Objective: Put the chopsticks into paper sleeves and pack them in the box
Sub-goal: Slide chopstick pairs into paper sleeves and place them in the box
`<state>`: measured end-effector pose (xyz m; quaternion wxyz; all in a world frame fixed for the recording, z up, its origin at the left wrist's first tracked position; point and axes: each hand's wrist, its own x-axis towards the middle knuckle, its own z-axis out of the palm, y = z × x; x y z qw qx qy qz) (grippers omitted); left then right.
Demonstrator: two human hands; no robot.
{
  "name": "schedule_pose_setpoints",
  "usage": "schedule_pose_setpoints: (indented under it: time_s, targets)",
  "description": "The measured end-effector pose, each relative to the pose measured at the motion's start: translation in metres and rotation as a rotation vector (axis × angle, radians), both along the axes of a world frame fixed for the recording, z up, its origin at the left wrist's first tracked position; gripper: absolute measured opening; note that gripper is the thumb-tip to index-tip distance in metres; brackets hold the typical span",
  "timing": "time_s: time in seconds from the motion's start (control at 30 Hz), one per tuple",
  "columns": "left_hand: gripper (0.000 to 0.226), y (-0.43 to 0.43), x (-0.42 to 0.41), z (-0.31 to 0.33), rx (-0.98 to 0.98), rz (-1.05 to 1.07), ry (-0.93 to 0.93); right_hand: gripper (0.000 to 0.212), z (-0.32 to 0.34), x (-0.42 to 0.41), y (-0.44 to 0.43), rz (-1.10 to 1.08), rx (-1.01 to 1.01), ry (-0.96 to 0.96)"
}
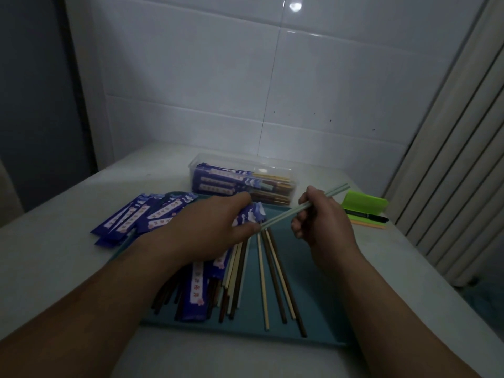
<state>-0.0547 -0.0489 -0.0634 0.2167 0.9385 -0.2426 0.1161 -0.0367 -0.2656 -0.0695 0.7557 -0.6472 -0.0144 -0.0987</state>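
**Green chopsticks meet a purple sleeve**

The left hand (207, 227) pinches a purple paper sleeve (249, 214) over the blue tray (313, 282). The right hand (319, 222) curls its fingers round a pair of pale green chopsticks (302, 209). Their tips touch the sleeve's open end, by the left thumb. More loose chopsticks (272, 276) lie on the tray, on the near side. A pile of sleeves (141, 214) sits to the left. The clear box (231, 160), on the far side, holds packed pairs. A black pen (365, 214) lies to the right.
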Motion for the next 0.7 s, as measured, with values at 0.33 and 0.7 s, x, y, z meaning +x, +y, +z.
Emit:
schedule_pose_setpoints:
  time_s: [0.33, 0.7]
  targets:
    - [0.029, 0.0001, -0.0015, 0.0009, 0.021, -0.017, 0.028, 0.029, 0.0078, 0.0009, -0.0079, -0.052, 0.21, -0.102]
    - [0.033, -0.0042, -0.0052, 0.0043, -0.065, -0.073, 0.088, 0.03, 0.0032, -0.0004, -0.0027, 0.022, 0.086, -0.128]
